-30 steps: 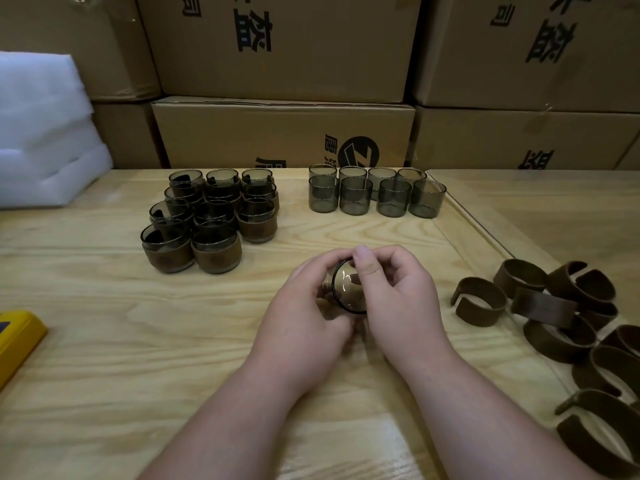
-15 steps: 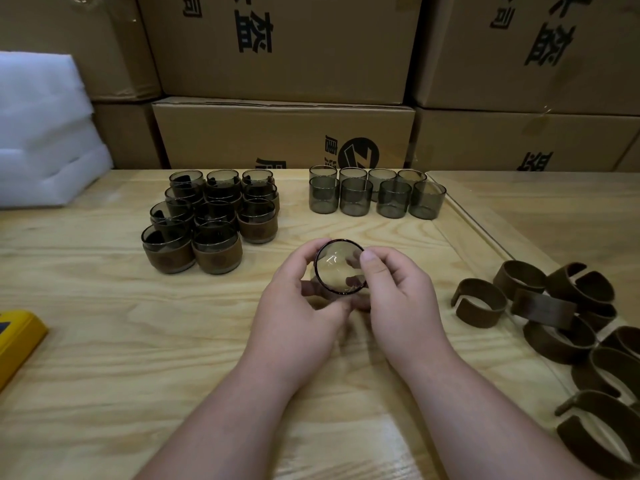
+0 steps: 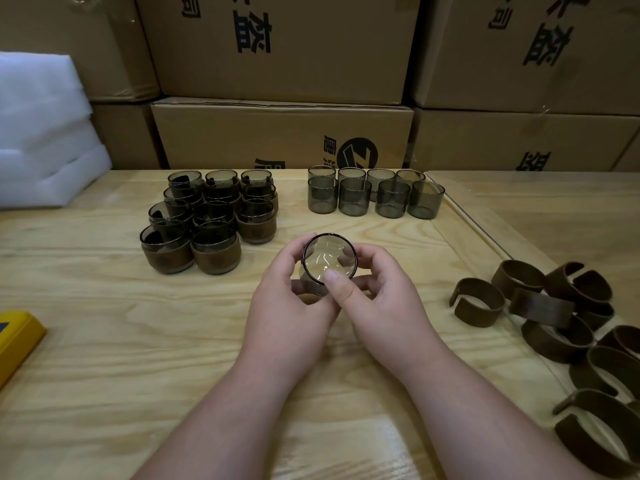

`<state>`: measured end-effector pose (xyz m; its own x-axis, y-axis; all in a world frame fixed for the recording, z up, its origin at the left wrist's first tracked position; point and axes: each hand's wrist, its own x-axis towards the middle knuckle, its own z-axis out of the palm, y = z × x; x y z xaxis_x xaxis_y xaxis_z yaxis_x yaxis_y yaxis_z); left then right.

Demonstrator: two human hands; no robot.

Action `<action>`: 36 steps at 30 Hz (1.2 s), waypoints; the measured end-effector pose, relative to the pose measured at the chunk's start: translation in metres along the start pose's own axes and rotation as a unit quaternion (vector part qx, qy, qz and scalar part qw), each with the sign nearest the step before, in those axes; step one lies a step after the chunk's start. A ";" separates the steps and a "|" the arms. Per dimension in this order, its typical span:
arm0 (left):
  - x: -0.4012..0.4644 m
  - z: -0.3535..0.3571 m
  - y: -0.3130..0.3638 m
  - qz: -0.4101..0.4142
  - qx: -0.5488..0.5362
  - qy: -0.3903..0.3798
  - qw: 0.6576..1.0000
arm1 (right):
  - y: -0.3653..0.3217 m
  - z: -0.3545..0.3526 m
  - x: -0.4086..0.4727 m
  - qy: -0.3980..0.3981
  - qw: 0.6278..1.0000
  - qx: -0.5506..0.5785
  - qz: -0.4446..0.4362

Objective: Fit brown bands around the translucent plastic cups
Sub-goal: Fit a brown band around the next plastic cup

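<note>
Two hands are curled round one cup (image 3: 329, 258), held above the middle of the table (image 3: 104, 341): the left hand (image 3: 291, 306) grips its left side, the right hand (image 3: 384, 299) its right, thumb on the rim. Loose bands (image 3: 479, 302) are heaped at the right edge, bare cups (image 3: 356, 196) along the far edge.

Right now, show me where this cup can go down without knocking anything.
Bare wood lies between the banded cups and the yellow object, and in front of the plain cups. The right edge is crowded with loose brown bands. Both hands hold the cup.
</note>
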<state>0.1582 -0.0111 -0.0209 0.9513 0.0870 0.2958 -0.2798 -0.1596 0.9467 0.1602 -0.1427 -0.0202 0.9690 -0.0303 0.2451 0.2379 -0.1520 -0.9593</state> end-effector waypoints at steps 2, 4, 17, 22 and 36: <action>0.000 0.000 0.001 0.001 -0.006 0.000 1.000 | -0.001 -0.001 0.000 -0.001 1.000 -0.002 0.000; -0.001 0.001 0.002 0.001 -0.013 0.002 1.000 | -0.002 -0.001 0.001 0.003 1.000 0.003 -0.002; -0.001 0.002 0.002 -0.004 -0.009 -0.020 1.000 | 0.000 -0.005 0.009 0.060 0.996 0.068 0.025; -0.001 0.002 0.000 0.010 0.036 -0.034 0.999 | -0.002 -0.004 0.010 0.094 0.992 0.076 0.045; -0.008 0.002 0.004 0.081 0.108 -0.073 0.988 | -0.009 -0.006 0.006 0.132 0.989 0.022 0.060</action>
<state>0.1499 -0.0148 -0.0196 0.9096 -0.0962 0.4041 -0.4098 -0.3672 0.8350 0.1636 -0.1479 -0.0091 0.9404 -0.3041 0.1525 0.1315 -0.0885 -0.9874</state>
